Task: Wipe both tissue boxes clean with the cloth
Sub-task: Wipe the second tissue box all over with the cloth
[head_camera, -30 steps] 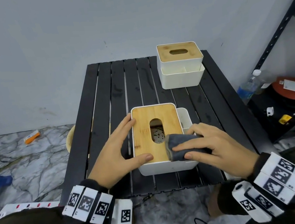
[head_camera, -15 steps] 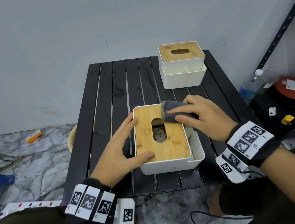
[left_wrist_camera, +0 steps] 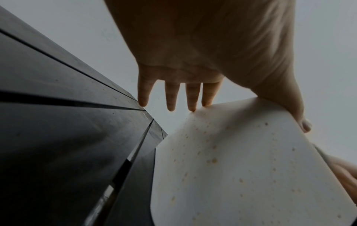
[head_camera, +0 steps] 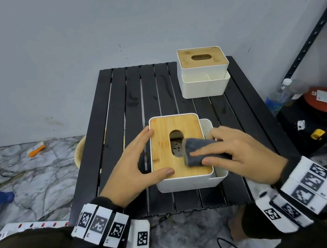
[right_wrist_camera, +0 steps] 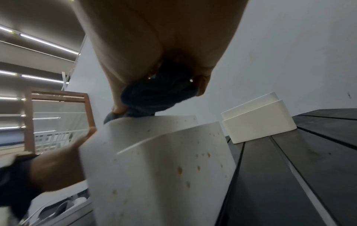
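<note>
The near tissue box [head_camera: 161,143], white with a bamboo lid and an oval slot, stands at the table's front middle. Brown specks dot its white side [left_wrist_camera: 231,168] and its side pocket wall [right_wrist_camera: 164,175]. My left hand [head_camera: 135,168] steadies it, straight fingers along the left wall and the thumb on the lid's front edge. My right hand [head_camera: 230,151] grips a dark grey cloth [head_camera: 198,150] and presses it on the right half of the lid beside the slot; the cloth [right_wrist_camera: 160,91] bunches under the palm. The second tissue box [head_camera: 204,73] stands at the far right corner.
The black slatted table [head_camera: 153,95] stands against a grey wall. Right of it a dark metal shelf [head_camera: 321,118] holds a plastic bottle [head_camera: 279,94] and an orange-red object. A power strip [head_camera: 34,225] and an orange packet [head_camera: 36,149] lie on the marble floor.
My right hand carried the cloth from the lid's front right to its far edge, then back to the middle beside the slot. The left hand stayed in place.
</note>
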